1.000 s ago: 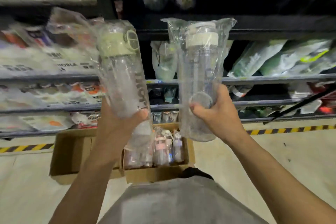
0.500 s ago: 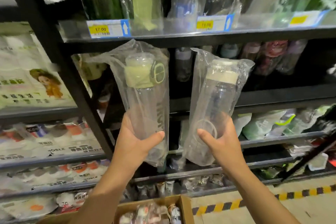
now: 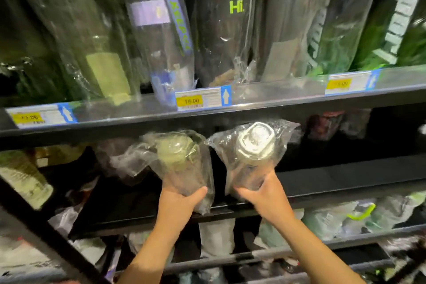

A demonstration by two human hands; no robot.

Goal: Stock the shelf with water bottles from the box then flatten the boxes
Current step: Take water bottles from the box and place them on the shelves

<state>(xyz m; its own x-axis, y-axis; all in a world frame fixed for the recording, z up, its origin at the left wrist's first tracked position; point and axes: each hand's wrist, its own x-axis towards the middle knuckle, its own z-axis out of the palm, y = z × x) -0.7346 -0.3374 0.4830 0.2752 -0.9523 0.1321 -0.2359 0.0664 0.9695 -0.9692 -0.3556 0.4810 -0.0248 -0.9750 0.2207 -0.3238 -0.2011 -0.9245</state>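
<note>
Two bagged water bottles — green-lidded (image 3: 176, 157) gripped in left hand (image 3: 178, 200), white-lidded (image 3: 254, 145) in right hand (image 3: 265, 196) — entering the middle shelf (image 3: 322, 198). Probably light, empty; slippery wrap, grip low on body.

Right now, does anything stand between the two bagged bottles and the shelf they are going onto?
Nothing visible does. The left hand holds the green-lidded bottle and the right hand the white-lidded bottle at the front of the dark shelf, whose board behind them looks bare. The upper shelf edge sits close above both lids.
</note>
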